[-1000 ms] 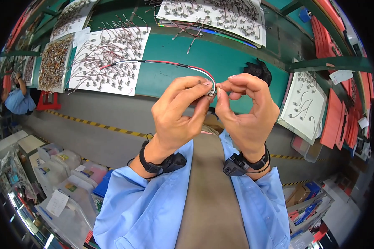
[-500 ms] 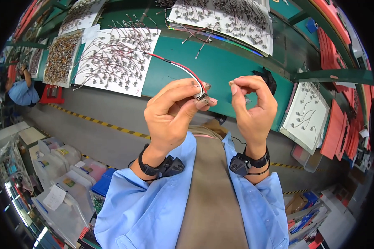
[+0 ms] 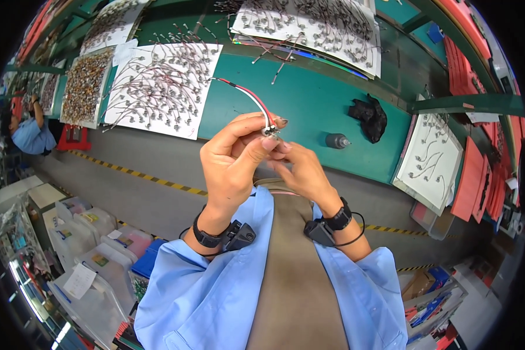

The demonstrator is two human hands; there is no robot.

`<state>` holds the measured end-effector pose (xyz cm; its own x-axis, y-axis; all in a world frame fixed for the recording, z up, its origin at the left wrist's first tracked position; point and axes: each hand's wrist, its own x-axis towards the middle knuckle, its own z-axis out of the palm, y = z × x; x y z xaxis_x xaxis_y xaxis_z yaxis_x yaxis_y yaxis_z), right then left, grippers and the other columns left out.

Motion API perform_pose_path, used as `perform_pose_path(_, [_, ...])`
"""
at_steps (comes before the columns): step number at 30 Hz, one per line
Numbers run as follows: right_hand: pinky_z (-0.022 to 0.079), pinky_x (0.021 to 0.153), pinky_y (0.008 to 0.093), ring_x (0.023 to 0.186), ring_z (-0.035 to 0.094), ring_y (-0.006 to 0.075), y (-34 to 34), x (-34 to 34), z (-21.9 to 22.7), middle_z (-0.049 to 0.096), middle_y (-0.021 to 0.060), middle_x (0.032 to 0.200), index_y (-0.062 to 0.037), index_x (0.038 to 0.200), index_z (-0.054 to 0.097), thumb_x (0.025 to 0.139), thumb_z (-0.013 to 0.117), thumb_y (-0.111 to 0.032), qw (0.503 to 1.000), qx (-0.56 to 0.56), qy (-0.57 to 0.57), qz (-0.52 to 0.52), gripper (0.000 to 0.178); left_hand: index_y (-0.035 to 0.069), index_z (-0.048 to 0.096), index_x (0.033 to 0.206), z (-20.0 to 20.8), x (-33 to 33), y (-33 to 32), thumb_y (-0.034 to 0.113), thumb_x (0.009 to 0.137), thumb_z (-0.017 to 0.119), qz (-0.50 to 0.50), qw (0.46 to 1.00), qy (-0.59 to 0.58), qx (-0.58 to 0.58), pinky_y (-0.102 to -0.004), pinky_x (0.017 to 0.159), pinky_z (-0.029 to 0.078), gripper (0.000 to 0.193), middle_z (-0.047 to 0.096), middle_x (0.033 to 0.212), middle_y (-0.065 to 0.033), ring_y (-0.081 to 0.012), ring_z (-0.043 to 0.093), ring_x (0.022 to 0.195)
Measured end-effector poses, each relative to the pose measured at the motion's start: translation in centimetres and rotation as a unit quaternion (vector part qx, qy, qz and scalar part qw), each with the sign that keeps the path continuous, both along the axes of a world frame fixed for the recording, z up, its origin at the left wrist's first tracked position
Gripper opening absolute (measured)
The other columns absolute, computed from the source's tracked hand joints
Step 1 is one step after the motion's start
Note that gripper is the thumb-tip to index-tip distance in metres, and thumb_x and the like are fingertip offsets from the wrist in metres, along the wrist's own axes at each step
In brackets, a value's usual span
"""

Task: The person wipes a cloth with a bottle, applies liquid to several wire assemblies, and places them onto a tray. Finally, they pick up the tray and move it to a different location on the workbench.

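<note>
My left hand is closed, pinching a small metal part between thumb and fingers. From that part a wire lead with red and white wires and a dark sleeve curves up and to the left over the bench. My right hand has its fingertips drawn together at the underside of the part, touching or nearly touching the left fingertips. What the right fingers hold, if anything, is hidden. Beyond the hands, a small dark bottle with a pale tip lies on the green bench.
White sheets covered with similar wired parts lie at the left and far side. A tray of small parts stands further left. To the right are a crumpled black item and a white board with several leads. A co-worker sits far left.
My right hand has come left and down from apart to meet the left fingertips, uncovering the bottle. The left hand, holding the wired part, has shifted slightly left.
</note>
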<state>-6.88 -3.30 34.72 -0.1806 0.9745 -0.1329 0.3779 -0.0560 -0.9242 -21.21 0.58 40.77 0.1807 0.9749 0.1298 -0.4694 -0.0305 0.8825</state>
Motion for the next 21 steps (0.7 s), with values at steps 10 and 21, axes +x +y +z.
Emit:
perform_pose_path(10, [0.047, 0.069, 0.0259, 0.083, 0.058, 0.0183, -6.9, 9.1, -16.7, 0.057, 0.0146, 0.109, 0.0024, 0.107, 0.051, 0.086, 0.053, -0.021, 0.856, -0.345, 0.334, -0.193, 0.031, -0.009, 0.051, 0.103, -1.1, 1.2, 0.6, 0.004, 0.085, 0.052, -0.033, 0.997, 0.002, -0.075, -0.0282, 0.062, 0.054, 0.022, 0.057, 0.103, -0.0211, -0.0232, 0.063, 0.077])
perform_pose_path(21, [0.040, 0.049, 0.0217, 0.069, 0.051, 0.0178, -5.1, 14.6, -19.9, 0.052, 0.0142, 0.115, 0.0048, 0.124, 0.036, 0.080, 0.044, -0.061, 0.431, -0.323, 0.773, -0.334, 0.079, -0.007, 0.051, 0.104, -1.5, 4.1, 0.2, 0.004, 0.084, 0.054, -0.097, 0.987, -0.010, -0.130, -0.0288, 0.063, 0.054, 0.023, 0.057, 0.104, -0.0200, -0.0227, 0.062, 0.080])
